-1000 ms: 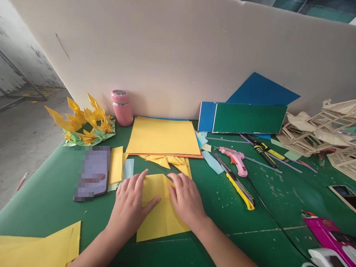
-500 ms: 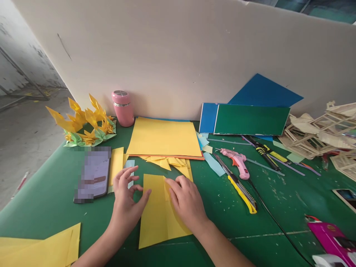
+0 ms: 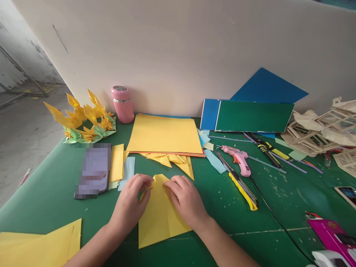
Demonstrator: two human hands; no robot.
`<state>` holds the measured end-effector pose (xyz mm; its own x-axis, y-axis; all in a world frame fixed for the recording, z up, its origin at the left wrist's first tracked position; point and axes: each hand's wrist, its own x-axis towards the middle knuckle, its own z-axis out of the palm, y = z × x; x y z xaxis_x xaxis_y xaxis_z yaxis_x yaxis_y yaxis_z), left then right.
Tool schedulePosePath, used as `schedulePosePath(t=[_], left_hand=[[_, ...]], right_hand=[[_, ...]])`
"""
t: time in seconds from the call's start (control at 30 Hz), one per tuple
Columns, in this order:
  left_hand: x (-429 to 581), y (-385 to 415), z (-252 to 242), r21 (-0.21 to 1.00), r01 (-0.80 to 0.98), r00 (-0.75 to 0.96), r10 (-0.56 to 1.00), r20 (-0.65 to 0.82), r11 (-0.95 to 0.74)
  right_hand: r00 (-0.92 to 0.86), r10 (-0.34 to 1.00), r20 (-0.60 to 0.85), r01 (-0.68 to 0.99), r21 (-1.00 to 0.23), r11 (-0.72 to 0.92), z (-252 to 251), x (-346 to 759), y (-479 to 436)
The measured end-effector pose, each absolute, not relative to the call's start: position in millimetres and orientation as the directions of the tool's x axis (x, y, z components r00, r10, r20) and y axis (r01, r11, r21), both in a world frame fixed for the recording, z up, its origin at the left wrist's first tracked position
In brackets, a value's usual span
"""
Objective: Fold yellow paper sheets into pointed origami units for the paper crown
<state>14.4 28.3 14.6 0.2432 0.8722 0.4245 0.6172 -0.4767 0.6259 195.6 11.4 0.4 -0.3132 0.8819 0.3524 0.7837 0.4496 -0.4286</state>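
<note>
A folded yellow paper sheet (image 3: 158, 222) lies on the green table (image 3: 250, 237) in front of me. My left hand (image 3: 129, 204) pinches the sheet's upper left corner, which is lifted and folded inward. My right hand (image 3: 186, 202) rests on the sheet's upper right part, fingers curled and pressing the paper down. Just beyond the hands lie several folded yellow triangles (image 3: 172, 161) and a stack of yellow sheets (image 3: 164, 135).
A phone (image 3: 94, 170), yellow strips (image 3: 116, 167), a pink bottle (image 3: 121, 104) and paper flowers (image 3: 83, 120) lie left. A yellow utility knife (image 3: 239, 183), pink glue gun (image 3: 237, 159), blue and green boards (image 3: 250, 115) and wooden models (image 3: 325, 129) lie right. Yellow paper (image 3: 41, 246) sits bottom left.
My left hand went from flat on the sheet, to lifted off at its left edge, to pinching the upper left corner and folding it inward. The right hand stayed pressing the paper.
</note>
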Motion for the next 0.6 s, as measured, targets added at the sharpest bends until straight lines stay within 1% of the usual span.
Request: schedulePosePath(t=[0.1,0.17,0.23,0.37,0.47,0.6], left_hand=[[13,27,17,0.457,0.641,0.443,0.783,0.436,-0.617],[12,28,17,0.394,0.63,0.525,0.741,0.419,-0.669],[9,28,17,0.351,0.622,0.57,0.712,0.411,-0.7],[6,29,14,0.317,0.589,0.631,0.668,0.394,-0.743],[8,27,12,0.311,0.563,0.659,0.643,0.389,-0.765],[10,23,9,0.271,0.542,0.69,0.605,0.397,-0.796]], right_hand=[[-0.344,0.853,0.393,0.731,-0.458,0.506,2,199,12],[-0.368,0.836,0.408,0.708,-0.46,0.536,4,203,12],[-0.391,0.827,0.403,0.69,-0.467,0.553,5,207,12],[-0.428,0.817,0.387,0.657,-0.488,0.575,7,212,10],[-0.447,0.802,0.396,0.653,-0.468,0.595,6,213,7],[-0.449,0.796,0.407,0.664,-0.444,0.602,4,213,4]])
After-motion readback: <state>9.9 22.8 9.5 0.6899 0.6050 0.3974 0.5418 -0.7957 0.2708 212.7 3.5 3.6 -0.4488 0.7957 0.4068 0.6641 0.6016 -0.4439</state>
